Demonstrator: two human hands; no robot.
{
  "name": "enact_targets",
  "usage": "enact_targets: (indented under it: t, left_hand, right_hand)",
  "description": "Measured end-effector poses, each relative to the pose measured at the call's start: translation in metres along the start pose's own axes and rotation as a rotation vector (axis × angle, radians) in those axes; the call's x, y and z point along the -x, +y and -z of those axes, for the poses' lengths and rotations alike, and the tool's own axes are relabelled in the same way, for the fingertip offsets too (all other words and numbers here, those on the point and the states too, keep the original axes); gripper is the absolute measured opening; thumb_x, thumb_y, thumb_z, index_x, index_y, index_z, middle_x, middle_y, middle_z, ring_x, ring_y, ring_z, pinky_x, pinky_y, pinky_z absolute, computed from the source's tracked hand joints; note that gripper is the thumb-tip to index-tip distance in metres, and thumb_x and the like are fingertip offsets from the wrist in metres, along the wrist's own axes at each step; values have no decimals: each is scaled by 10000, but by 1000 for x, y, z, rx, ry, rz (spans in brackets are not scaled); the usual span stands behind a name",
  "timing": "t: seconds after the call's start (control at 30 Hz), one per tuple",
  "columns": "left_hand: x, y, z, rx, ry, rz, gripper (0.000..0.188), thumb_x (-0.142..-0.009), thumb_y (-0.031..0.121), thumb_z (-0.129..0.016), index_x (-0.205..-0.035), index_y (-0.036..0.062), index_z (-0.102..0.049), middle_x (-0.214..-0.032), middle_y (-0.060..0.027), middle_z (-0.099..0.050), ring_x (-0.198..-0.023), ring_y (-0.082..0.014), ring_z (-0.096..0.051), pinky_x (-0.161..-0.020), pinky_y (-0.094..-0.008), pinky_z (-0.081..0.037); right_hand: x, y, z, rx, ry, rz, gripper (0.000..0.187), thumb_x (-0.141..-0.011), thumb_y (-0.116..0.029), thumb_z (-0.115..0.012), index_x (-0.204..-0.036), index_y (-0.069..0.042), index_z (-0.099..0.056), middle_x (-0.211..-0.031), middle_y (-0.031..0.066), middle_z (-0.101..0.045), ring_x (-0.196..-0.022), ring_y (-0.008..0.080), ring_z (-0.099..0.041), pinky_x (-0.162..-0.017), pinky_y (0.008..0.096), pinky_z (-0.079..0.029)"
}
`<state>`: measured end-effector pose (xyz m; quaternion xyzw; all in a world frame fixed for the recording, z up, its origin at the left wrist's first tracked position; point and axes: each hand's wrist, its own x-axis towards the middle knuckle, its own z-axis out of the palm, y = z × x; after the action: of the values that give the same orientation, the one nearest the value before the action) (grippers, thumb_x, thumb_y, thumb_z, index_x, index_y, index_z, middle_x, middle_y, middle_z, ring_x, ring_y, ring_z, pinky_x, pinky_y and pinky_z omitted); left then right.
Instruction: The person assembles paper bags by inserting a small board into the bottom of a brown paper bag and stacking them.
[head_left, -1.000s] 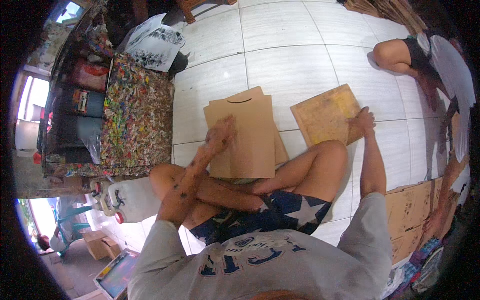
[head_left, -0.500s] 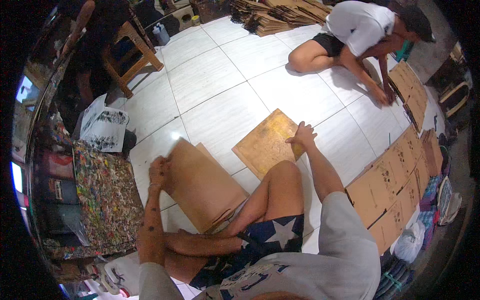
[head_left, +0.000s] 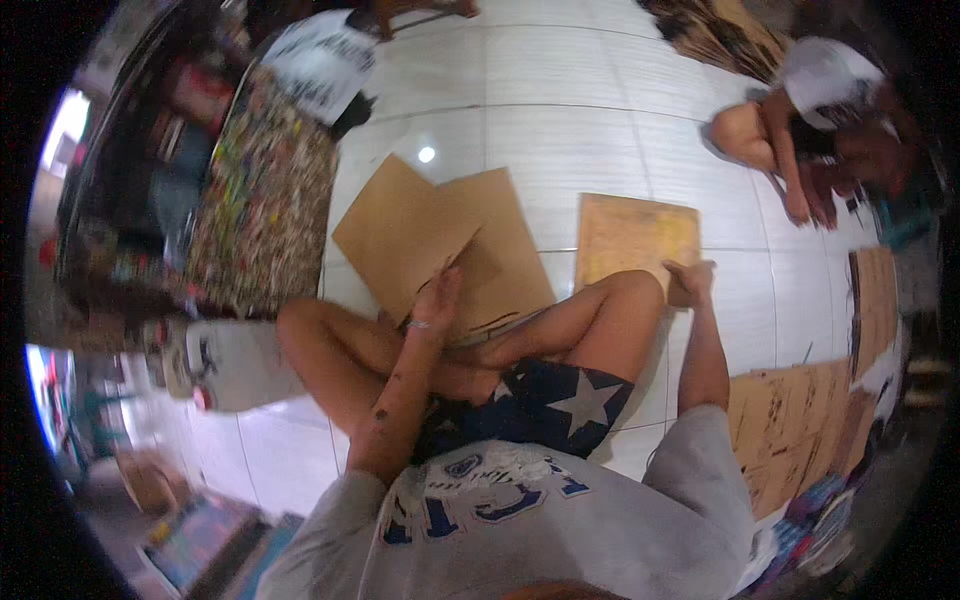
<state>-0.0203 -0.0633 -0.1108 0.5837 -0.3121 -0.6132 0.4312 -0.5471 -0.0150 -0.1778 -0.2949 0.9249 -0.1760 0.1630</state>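
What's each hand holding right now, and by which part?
Left hand: a brown cardboard sheet, by its near right edge. Right hand: touching the yellow-stained board near its right corner; grip unclear.

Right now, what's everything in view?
plain cardboard: at least two, brown, centre
flat board: one, yellowish, centre right
printed cardboard: several, brown, lower right
cardboard stack: uncountable, brown, top right
speckled block: one, multicoloured, left
printed sheet: one, white, upper left
container: one, whitish, left
another person: one, white shirt, right
floor tiles: many, white, centre
shirt: one, grey, bottom
shorts: one, blue, lap
legs: two, bare, centre
left hand: one, at plain cardboard
right hand: one, on flat board
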Motion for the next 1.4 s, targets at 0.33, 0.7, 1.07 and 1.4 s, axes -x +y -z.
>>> enact_targets:
  t: [0.33,0.7,1.07,1.4]
  left_hand:
    - [6,31,19,-1324,128,-710,791,-793,490,-647,-1309,-49,-387,-1294,-286,-452,-1202,-435,-430,-990,-474,-376]
    - [-35,18,67,-1115,-240,-335,530,-886,410,-523,-1204,-14,-500,-1167,-268,-532,-1118,-399,-493,-939,-470,-403]
    - [-24,25,60,-1015,-73,-548,243,-893,241,-522,-970,21,-591,-880,-229,-618,-816,-415,-592,-719,-465,-467]
    - [13,47,29,-1186,-119,-570,215,-847,193,-565,-1016,60,-572,-838,-210,-610,-833,-378,-604,-745,-427,-503]
  right_hand:
    - [13,42,67,-908,-142,-27,276,-785,-143,-727,-963,46,-632,-817,73,-640,-670,160,-590,-578,293,-458]
    - [139,-47,160,-1636,-153,84,409,-928,-154,-537,-1293,-2,-432,-1252,132,-535,-1102,268,-549,-921,415,-477]
    - [261,-151,118,-947,-527,370,332,-841,10,-522,-1167,69,-540,-1071,84,-630,-904,133,-580,-806,260,-468]
    - [265,-188,103,-829,-394,439,168,-866,-65,-535,-964,55,-600,-824,8,-608,-756,89,-519,-694,241,-446]
